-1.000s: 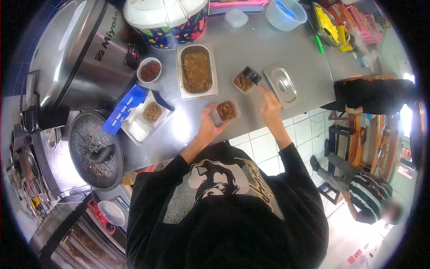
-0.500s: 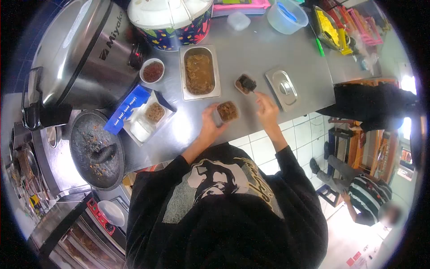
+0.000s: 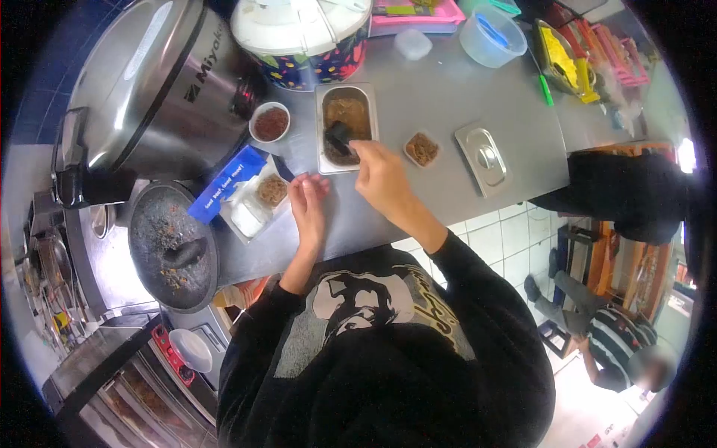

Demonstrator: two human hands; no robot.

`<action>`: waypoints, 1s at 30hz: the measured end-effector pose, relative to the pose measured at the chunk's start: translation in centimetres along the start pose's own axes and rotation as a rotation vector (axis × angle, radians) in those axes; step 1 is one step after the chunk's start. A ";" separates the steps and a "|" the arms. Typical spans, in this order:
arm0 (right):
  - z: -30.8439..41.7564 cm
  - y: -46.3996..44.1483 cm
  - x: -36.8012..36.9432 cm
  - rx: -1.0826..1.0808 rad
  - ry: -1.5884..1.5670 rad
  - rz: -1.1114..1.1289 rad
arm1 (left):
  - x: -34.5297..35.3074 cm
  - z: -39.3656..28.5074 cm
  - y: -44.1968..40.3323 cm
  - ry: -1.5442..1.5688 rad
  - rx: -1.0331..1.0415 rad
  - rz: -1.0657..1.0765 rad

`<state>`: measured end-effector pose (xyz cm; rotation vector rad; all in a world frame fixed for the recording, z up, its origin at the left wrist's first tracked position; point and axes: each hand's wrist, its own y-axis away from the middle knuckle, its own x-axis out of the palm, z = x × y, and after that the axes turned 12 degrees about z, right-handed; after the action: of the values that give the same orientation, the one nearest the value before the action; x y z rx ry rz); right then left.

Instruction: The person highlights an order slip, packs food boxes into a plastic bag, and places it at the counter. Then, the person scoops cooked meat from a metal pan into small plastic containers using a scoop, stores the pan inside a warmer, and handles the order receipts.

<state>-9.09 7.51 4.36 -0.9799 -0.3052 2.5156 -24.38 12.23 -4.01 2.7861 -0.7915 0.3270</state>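
Observation:
My right hand (image 3: 388,183) grips a black serving spoon (image 3: 337,136), whose head dips into the brown, saucy food in a rectangular steel pan (image 3: 323,160). My fingers hide most of its handle. My left hand (image 3: 308,209) hovers at the right edge of an open takeaway box (image 3: 231,179) with a blue flap. Its fingers are loosely bent and apart, with nothing visible in them. Inside the box are white rice (image 3: 250,214) and a portion of brown shredded food (image 3: 272,191). A small clear cup (image 3: 423,149) of brown food stands right of the pan.
A steel lid (image 3: 482,158) lies at the right. Behind the box are a white bowl (image 3: 269,122) of reddish food and a large Miyako cooker (image 3: 160,97). A patterned tub (image 3: 314,63) stands at the back, a dark stone mortar (image 3: 175,246) at the left. Another person (image 3: 616,340) is at the lower right.
My right hand has carried the spoon left from the small cup into the pan. My left hand has let go of its cup of brown food and moved left; that cup no longer shows.

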 end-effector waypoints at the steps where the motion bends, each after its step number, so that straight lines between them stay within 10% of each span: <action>1: 0.1 -0.7 0.0 0.060 0.022 0.022 | 0.3 -0.9 -0.2 0.057 -0.037 -0.016; 9: -0.6 -2.8 -0.4 0.243 0.061 0.103 | 1.2 -0.4 -1.2 0.243 -0.146 -0.024; 20: -3.2 -1.2 2.0 0.055 0.467 0.393 | 1.1 -0.5 -2.3 0.296 -0.168 0.108; 24: -3.6 0.2 -0.3 -0.168 0.539 0.172 | 1.4 -1.2 -2.9 0.263 -0.259 0.217; 30: -16.0 7.8 -12.2 0.708 0.672 -0.051 | 1.3 -2.0 -3.4 0.141 -0.246 0.278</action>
<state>7.56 -4.20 -2.79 -1.3614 0.6957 1.8469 -21.76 14.92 -2.25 2.3983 -1.1043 0.4360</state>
